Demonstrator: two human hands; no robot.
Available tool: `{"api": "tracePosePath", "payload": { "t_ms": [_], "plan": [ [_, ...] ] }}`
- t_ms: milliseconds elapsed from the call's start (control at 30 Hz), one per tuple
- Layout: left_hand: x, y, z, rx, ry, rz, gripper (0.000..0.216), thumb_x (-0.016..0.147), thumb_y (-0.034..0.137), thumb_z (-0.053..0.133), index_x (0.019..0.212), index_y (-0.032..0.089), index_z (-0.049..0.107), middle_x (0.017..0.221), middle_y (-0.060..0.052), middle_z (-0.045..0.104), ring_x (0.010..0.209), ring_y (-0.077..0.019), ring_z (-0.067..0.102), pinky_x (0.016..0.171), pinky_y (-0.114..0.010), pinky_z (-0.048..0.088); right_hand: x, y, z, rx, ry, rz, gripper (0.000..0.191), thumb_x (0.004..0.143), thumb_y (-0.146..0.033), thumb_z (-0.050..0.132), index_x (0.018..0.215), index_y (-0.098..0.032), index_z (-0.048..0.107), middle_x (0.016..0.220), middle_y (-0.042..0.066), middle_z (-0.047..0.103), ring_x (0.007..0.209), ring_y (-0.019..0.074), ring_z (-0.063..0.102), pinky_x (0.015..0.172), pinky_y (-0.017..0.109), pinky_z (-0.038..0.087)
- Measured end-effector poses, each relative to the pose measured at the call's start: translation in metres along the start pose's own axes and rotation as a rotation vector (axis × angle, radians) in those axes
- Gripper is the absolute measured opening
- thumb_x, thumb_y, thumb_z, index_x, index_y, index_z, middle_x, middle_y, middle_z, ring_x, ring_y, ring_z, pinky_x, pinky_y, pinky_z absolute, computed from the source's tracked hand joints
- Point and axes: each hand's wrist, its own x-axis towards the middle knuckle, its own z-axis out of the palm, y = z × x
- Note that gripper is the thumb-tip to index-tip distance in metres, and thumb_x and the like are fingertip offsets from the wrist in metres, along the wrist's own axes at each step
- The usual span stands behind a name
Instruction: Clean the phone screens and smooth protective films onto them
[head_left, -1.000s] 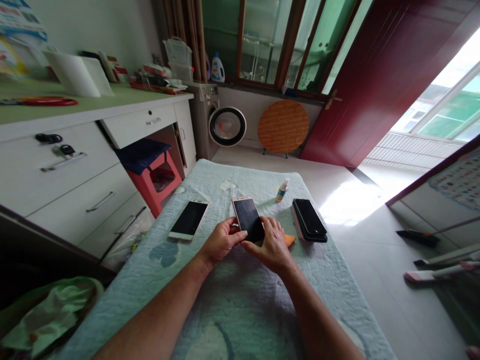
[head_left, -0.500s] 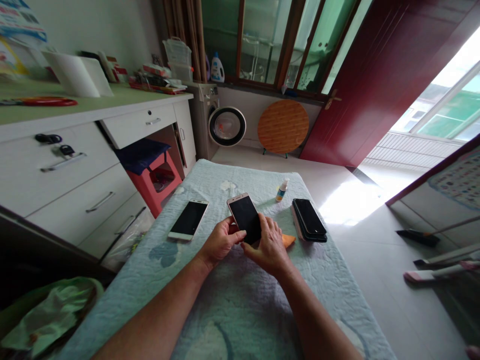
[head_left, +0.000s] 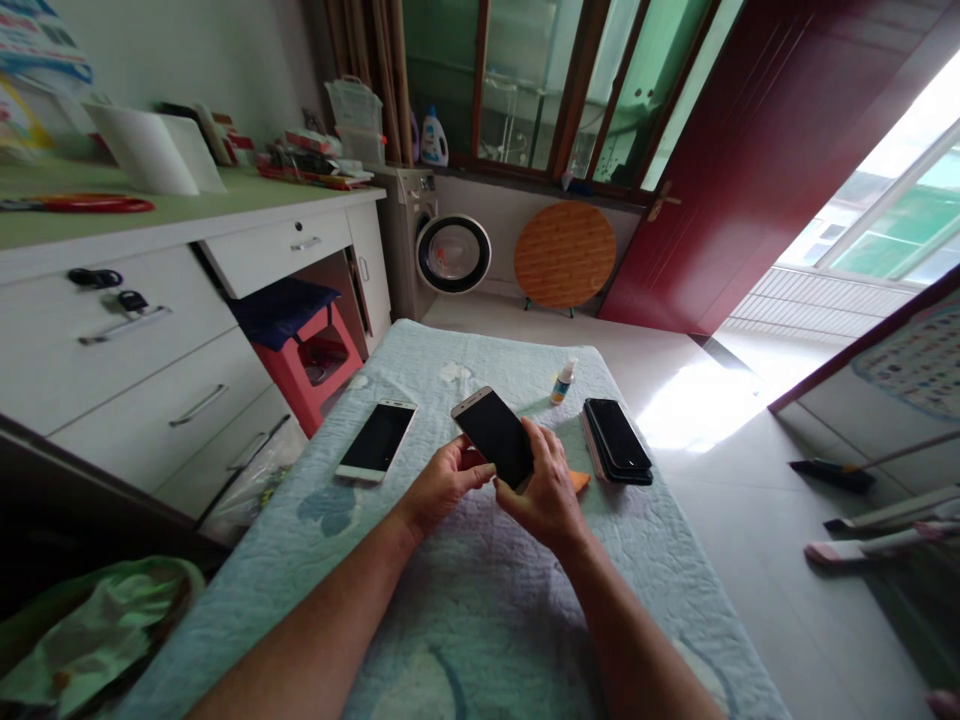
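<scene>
Both my hands hold a pink-edged phone [head_left: 493,436] with a dark screen above the quilted table cover [head_left: 480,600]. My left hand [head_left: 442,484] grips its near left edge, fingers curled. My right hand [head_left: 546,490] pinches its lower right corner. The phone is tilted, its top pointing to the far left. A bit of orange cloth [head_left: 578,478] peeks out just past my right hand. A white phone [head_left: 376,440] lies flat to the left. A stack of dark phones [head_left: 617,440] lies to the right.
A small bottle [head_left: 563,381] stands at the far side of the cover. White drawers [head_left: 142,350] and a red stool [head_left: 304,345] are on the left. A washing machine [head_left: 446,245] and a round wooden tabletop [head_left: 564,253] stand by the back wall. Brooms [head_left: 862,470] lie on the floor right.
The held phone has lifted off the cover and turned, its top swinging to the left. My right hand shifted from lying over its lower end to pinching its corner.
</scene>
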Motion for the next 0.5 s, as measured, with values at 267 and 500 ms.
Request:
{"api": "tracePosePath", "payload": {
  "t_ms": [267,500],
  "plan": [
    [0.000,0.000,-0.001,-0.020,0.075,-0.055,0.048,0.067,0.037,0.080,0.104,0.018,0.056,0.085,-0.005,0.071,0.071,-0.0137,0.058,0.068,-0.025,0.039,0.009,0.016,-0.016,-0.105,0.225,0.040,0.066,0.070,-0.033,0.063,0.132,-0.022,0.044,0.126,0.013,0.052,0.119,0.0312,0.049,0.100,0.050,0.039],
    [0.002,-0.008,-0.003,0.006,0.059,-0.045,0.044,0.071,0.034,0.077,0.106,0.017,0.056,0.084,-0.005,0.071,0.073,-0.0135,0.059,0.069,-0.025,0.039,0.016,0.035,-0.033,-0.184,0.402,0.106,0.055,0.072,-0.035,0.061,0.124,-0.019,0.050,0.122,0.013,0.055,0.115,0.0299,0.051,0.098,0.048,0.040]
  ]
}}
